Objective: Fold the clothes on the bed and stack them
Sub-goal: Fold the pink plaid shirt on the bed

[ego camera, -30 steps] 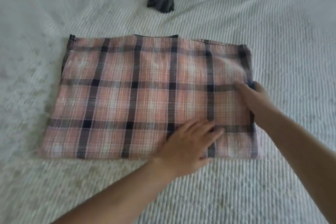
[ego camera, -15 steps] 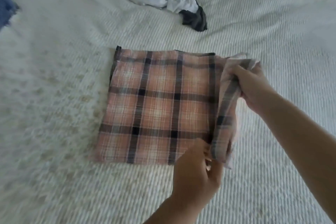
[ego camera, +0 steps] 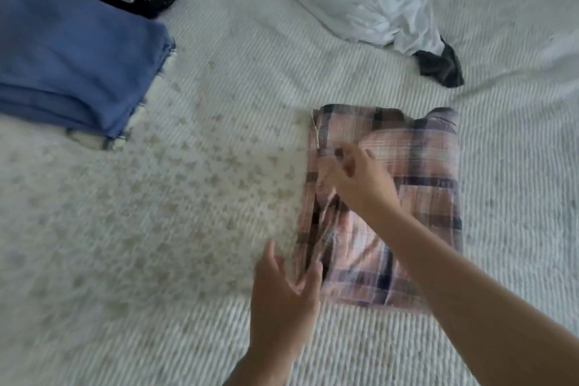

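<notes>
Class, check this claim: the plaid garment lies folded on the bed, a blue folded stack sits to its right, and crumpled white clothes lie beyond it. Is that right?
One detail is wrong. The head view shows the blue stack to the left of the plaid garment, not the right. The rest holds: the garment lies folded on the bed, with crumpled white clothes beyond it.
</notes>
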